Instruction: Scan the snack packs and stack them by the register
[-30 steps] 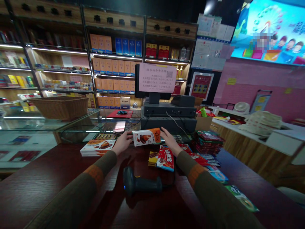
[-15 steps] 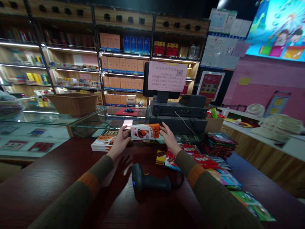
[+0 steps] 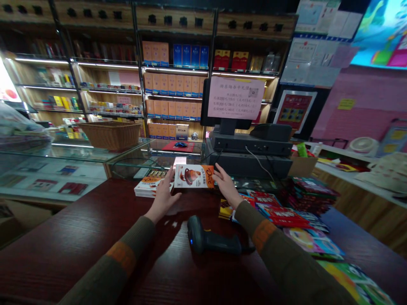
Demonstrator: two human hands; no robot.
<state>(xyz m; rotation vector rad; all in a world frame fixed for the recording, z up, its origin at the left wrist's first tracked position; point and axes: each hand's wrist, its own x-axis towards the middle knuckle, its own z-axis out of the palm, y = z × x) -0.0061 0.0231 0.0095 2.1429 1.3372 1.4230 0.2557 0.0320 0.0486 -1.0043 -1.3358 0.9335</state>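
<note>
A white and orange Dove chocolate box [image 3: 193,176] is held up above the far part of the dark wooden counter, its printed front facing me. My right hand [image 3: 225,184] grips its orange right end. Beside the box's left edge is my left hand [image 3: 163,195], thumb spread away from the fingers; whether a fingertip still touches the box is hard to tell. Behind that hand lies a stack of similar chocolate boxes [image 3: 146,187], partly covered by it. A black barcode scanner [image 3: 211,240] rests on the counter between my forearms.
Snack packets [image 3: 280,215] and a dark red stack of packets [image 3: 313,195] lie to the right. A cash register [image 3: 251,146] with a sign on its screen stands behind. At the back left, a wicker basket [image 3: 111,135] sits on the glass display case [image 3: 76,156].
My left thumb has come away from the box and the left hand has opened. The box now tilts its front more toward me, still in my right hand. The view has shifted left.
</note>
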